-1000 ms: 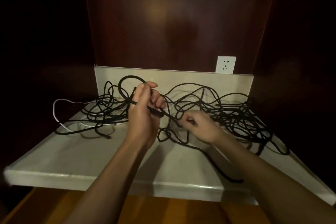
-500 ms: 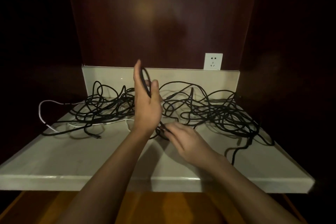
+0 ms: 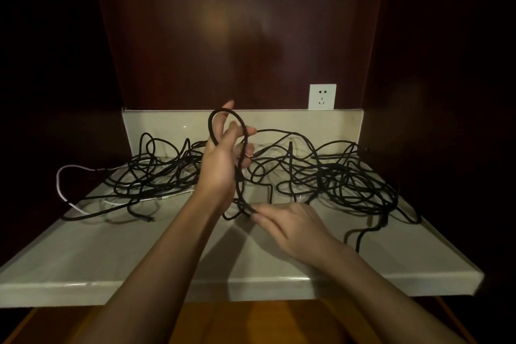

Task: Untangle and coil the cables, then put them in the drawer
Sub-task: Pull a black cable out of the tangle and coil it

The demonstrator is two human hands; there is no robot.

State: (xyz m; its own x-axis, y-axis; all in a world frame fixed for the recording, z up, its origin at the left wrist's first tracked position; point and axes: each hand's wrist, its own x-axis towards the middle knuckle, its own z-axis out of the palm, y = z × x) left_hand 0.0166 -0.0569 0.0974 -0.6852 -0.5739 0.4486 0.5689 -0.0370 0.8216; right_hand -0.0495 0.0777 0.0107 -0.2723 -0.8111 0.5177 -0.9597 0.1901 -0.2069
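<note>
Left hand (image 3: 220, 165) is up, fingers loosely curled through a loop of thick black cable (image 3: 242, 176). Right hand (image 3: 290, 225) pinches that cable just below, nearer the pale stone counter (image 3: 139, 254) edge. Tangled black cables (image 3: 335, 176) sprawl behind both.

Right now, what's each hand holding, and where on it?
Left hand holds a loop of the black cable draped around its fingers; right hand pinches the same cable lower down, near the shelf.
</note>
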